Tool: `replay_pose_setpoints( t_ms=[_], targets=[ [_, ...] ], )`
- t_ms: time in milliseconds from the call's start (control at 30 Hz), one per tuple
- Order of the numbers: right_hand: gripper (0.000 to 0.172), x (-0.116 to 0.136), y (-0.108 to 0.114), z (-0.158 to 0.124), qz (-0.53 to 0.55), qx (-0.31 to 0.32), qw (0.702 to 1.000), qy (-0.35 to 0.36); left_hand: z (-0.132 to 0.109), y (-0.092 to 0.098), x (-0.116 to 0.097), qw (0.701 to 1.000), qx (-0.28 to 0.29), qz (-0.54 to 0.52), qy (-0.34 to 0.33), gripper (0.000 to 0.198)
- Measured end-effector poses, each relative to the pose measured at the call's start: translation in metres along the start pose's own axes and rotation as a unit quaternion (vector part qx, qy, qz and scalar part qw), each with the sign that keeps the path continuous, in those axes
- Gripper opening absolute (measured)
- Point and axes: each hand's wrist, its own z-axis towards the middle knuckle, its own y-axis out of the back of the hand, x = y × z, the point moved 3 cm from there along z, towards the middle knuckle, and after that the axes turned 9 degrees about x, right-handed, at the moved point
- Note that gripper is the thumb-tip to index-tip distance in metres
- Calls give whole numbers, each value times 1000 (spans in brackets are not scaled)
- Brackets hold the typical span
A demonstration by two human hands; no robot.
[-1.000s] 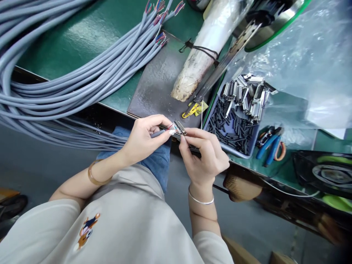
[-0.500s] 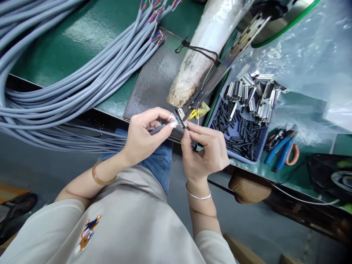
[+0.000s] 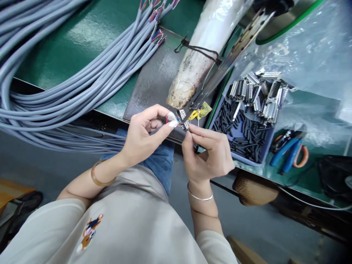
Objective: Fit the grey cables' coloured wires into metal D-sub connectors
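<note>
My left hand (image 3: 145, 134) is closed, thumb and forefinger pinching thin coloured wires (image 3: 167, 118), one of them red, beside a small metal multi-pin connector (image 3: 182, 114). My right hand (image 3: 210, 154) pinches that connector's lower right end between thumb and fingertips. Over the connector, the dark tip of a soldering iron (image 3: 202, 93) slants down from the upper right and seems to touch it or hang just above. The wire ends at the pins are partly hidden by my left fingertips.
Grey cables (image 3: 90, 86) with stripped ends lie at left. A plastic-wrapped roll (image 3: 203, 44) rests above a dark plate (image 3: 154, 73). At right, a blue bin (image 3: 249, 161) holds black sleeves (image 3: 247, 143) and loose connectors (image 3: 258, 93), beside blue-handled pliers (image 3: 291, 154).
The view has shifted slightly, so the bin and pliers appear farther right. Both hands keep their pinch at the connector; a red wire now bows out beside my left fingers.
</note>
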Motion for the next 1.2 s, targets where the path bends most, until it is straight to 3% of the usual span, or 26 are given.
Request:
replay_pose_setpoints(
  t_ms=[133,200,333,467,533,633,700,767,867,1000,1200],
  targets=[
    [14,-8,12,-5,127,-2,984,-125,-3,1,7,997,56,-36,48,34],
    [11,-8,22,-5,116,10,981,-155,-7,0,11,995,72,-46,49,34],
    [11,0,25,3,95,217,961,-141,-14,-1,14,995,94,-24,-5,22],
    [3,4,22,4,111,268,946,-144,-20,-1,12,990,103,63,-72,9],
    [3,3,24,2,91,238,954,-157,-22,1,11,986,90,109,-89,8],
    [3,5,36,0,44,62,985,-155,-24,4,12,988,52,122,-76,9],
    [9,7,42,-2,50,-57,989,-127,-24,5,13,993,43,98,-56,9],
    [23,9,41,-4,87,-98,987,-96,-23,4,14,995,39,73,-47,9],
    [40,8,32,-8,74,-41,994,-72,-21,4,15,997,26,60,-42,9],
    [27,9,21,-9,-38,44,998,-4,-16,4,13,997,20,59,-38,9],
    [20,6,6,-3,-5,80,997,16,-8,4,6,992,6,97,-78,5]
  ],
)
